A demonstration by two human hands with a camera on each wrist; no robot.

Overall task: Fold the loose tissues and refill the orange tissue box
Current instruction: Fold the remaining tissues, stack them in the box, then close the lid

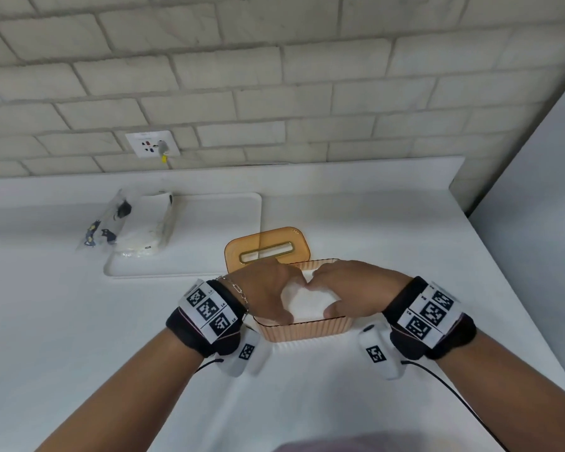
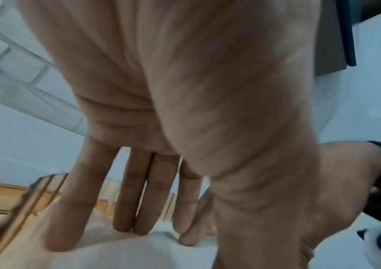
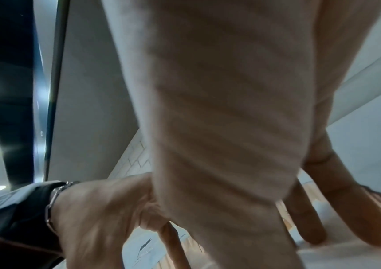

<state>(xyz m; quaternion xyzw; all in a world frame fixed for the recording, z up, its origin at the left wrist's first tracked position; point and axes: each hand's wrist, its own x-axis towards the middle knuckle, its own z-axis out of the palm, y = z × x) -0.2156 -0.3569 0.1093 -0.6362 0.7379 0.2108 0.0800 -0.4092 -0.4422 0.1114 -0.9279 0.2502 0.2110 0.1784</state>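
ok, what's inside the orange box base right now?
A white tissue stack fills the orange box base, with the left hand and right hand pressing it down with straight fingers. The hands cover its far edge; the floor of the box is hidden.

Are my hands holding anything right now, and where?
Nothing is gripped: left hand and right hand press straight fingers onto the tissue stack inside the orange box.

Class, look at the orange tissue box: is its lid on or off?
Off. The orange lid lies flat on the counter behind the open tissue box, where both hands press white tissues down.
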